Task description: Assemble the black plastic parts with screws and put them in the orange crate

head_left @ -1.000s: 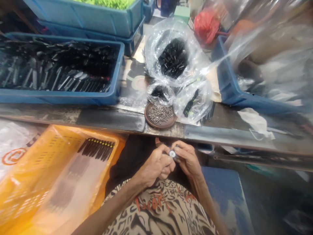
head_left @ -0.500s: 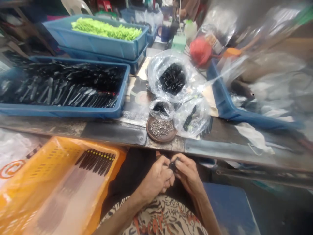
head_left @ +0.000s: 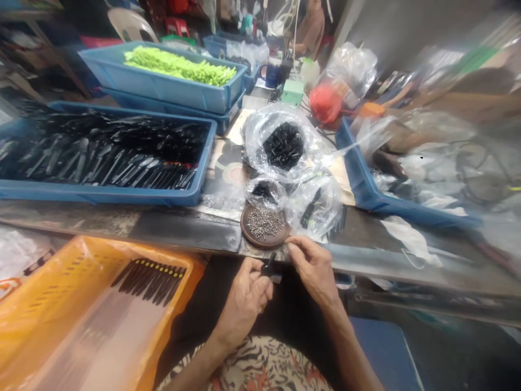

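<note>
Black and probably plastic: small part pinched between thumb and fingers of the left hand, just on the near side of the brown dish. Likely light, stiff and rather slick; best held by its rounded body, leaving the thin stem clear. Right hand at the dish's near right edge, thumb and forefinger close together; impossible to tell whether grasping anything. In the dish, loose shiny pins, presumably hard and quick to roll, so best nipped up singly. Right behind the dish on the desk, a small clear bag, limp-looking. Well left of the dish, a blue tray of black pieces.
</note>
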Available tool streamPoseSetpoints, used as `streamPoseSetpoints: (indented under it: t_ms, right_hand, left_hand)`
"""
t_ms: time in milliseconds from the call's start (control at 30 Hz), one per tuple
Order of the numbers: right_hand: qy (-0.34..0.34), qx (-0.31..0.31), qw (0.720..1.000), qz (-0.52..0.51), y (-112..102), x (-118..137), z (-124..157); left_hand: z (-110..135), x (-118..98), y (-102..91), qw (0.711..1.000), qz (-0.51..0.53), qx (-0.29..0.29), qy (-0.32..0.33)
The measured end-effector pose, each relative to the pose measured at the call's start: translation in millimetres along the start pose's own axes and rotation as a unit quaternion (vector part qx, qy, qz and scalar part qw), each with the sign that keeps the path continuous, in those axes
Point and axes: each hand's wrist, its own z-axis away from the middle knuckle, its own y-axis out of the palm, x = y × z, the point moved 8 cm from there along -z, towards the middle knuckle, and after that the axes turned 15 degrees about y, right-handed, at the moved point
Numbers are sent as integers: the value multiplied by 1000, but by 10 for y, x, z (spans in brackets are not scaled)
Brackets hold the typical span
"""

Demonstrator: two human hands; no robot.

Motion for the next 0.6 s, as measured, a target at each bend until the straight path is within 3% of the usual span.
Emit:
streamPoseSetpoints:
  t_ms: [100, 200, 367, 500, 600]
  right_hand:
    - [-117, -30, 988, 95, 69, 228, -26]
    - [-181, -32, 955, 233, 229, 335, -75]
    - [-181, -8, 874, 451, 431, 332, -175]
    - [-174, 43, 829, 530, 523, 346, -210]
    - [-179, 63, 813, 550, 558, 362, -221]
  left_hand:
    - [-11, -7, -3, 1000, -5, 0, 10]
    - [-13, -14, -8, 1000, -9, 0, 14]
    - [9, -2, -45, 1000, -11, -9, 13]
    - [12, -12, -63, 1000, -8, -10, 20]
    - [10, -17, -75, 1000, 1, -15, 15]
